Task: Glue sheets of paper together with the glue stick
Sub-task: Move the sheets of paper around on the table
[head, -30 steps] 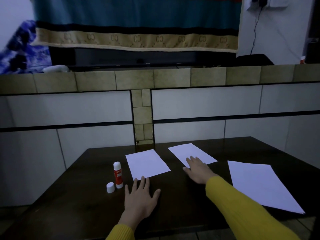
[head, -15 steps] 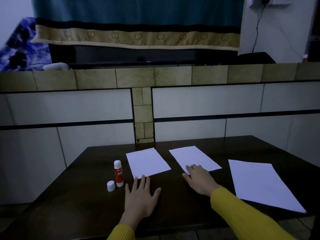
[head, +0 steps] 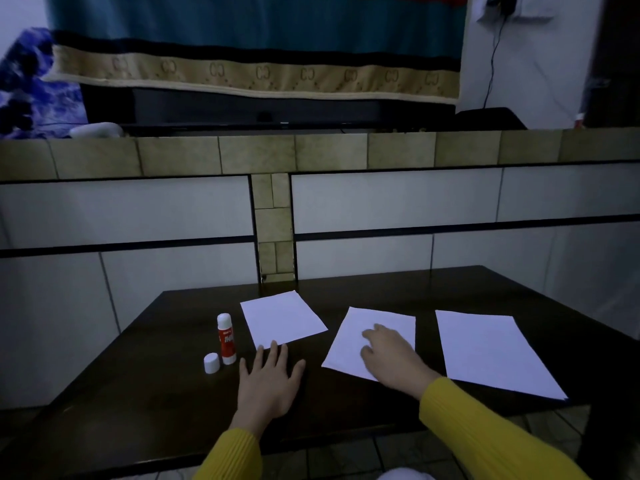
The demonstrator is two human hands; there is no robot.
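Spanning the lower frame, a dark wooden table (head: 346,410) carried three white sheets. The largest sheet (head: 491,351) lay flat just beyond the right hand's outer side, apart from it. The middle sheet (head: 349,344) sat under the right hand (head: 391,362), whose relaxed, spread fingers rested on it without gripping. The small sheet (head: 282,318) lay just ahead of the left hand (head: 268,382), which was flat and released on the table, fingertips at the sheet's near edge. Upright to that hand's left stood the uncapped glue stick (head: 226,339), its white cap (head: 211,363) beside it.
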